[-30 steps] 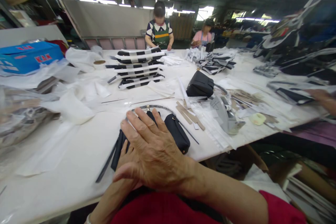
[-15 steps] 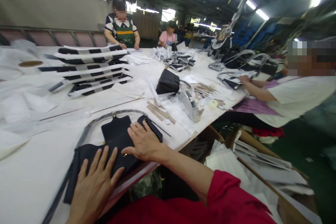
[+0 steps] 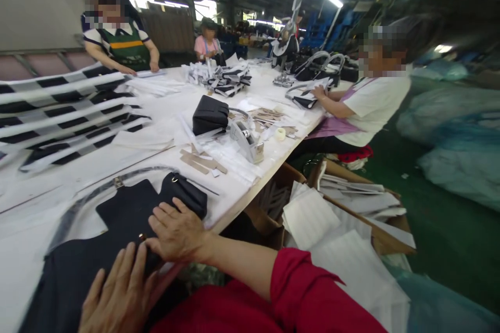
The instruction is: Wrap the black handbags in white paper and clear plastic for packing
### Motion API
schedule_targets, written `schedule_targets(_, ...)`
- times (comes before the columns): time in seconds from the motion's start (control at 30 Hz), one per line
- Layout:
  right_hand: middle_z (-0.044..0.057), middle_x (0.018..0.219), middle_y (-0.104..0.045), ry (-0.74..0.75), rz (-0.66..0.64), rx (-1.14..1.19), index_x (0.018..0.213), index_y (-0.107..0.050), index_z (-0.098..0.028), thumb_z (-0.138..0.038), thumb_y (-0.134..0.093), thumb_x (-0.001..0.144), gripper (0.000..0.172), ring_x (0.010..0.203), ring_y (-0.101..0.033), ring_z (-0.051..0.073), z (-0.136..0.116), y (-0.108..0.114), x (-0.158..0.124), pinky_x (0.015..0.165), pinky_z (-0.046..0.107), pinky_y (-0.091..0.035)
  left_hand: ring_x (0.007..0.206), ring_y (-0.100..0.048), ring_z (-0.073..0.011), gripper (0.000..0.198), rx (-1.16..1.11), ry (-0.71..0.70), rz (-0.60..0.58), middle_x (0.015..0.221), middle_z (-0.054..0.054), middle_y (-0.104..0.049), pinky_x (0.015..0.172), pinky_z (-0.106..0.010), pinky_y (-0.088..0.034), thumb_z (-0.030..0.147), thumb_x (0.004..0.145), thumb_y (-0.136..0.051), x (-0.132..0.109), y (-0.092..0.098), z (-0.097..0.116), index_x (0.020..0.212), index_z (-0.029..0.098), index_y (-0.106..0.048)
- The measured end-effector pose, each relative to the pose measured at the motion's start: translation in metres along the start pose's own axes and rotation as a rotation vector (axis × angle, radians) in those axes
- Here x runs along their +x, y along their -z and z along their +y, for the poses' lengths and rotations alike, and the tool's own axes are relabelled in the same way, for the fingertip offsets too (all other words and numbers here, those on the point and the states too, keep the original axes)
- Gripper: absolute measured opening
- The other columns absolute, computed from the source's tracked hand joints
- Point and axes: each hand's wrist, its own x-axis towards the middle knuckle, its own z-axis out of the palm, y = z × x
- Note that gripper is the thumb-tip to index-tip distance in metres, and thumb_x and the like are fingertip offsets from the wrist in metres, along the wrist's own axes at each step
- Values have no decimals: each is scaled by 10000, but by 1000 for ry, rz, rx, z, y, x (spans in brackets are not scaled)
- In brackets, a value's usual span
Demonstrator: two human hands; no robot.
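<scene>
A black handbag [image 3: 125,208] lies flat along the near edge of the white table [image 3: 234,187], its flap spread away from me. Around its far side curves a strap [image 3: 74,213] in clear wrap, with a metal buckle [image 3: 117,182] close to the flap. My left hand [image 3: 119,289] rests on the near part of the bag, fingers stretched out. Just right of it, my right hand [image 3: 177,234] lies over the bag's near right part with fingers extended, its thumb beside a small metal clasp [image 3: 142,238]. The bag's near edge is partly hidden by both hands.
Beyond the bag are cardboard strips [image 3: 197,161], a tape dispenser [image 3: 247,141] and another black bag [image 3: 210,114]. Checkered pieces [image 3: 66,109] are stacked at left. Co-workers sit or stand around the table. Right of the table, a cardboard box [image 3: 394,218] holds white sheets.
The view has swung right, so the table's things sit further left. Both hands have moved nearer the bag's near edge and closer together, the right thumb now beside the clasp.
</scene>
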Motion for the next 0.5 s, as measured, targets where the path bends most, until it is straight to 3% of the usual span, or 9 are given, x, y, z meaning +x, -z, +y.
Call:
schedule_targets(0.17,110,1431,-532,31,46,27,1316,-518,-97,-373,-431,990,435,1391,-385,219,1,16,-33,1211,423,-213,1467,-261,-317,627,-6,12,19,1595,-96,-281,1184,-579,-203,359,950,-495,-4,0,21,1533,323,-266)
schedule_targets(0.3,43,1430,-549,37,134,109,1328,-532,-175,-329,-433,998,378,1444,-307,163,18,28,-86,1227,414,-153,1456,-286,-318,633,-3,47,31,1571,-106,-331,1174,-578,-228,342,935,-540,-5,-5,21,1521,313,-300)
schedule_targets(0.37,50,1363,-606,-124,222,150,1308,-548,-189,-299,-449,987,354,1417,-359,158,35,27,-128,1220,428,-170,1442,-317,-324,641,-6,70,35,1557,-100,-361,1167,-581,-240,332,918,-570,-6,-8,19,1510,315,-325)
schedule_targets(0.5,91,1286,-644,-683,321,70,1296,-565,-209,-253,-458,960,355,1313,-488,211,82,8,-237,1154,481,-287,1426,-349,-324,644,-53,148,33,1561,-22,-357,1178,-575,-228,396,895,-566,-9,-14,16,1495,383,-331)
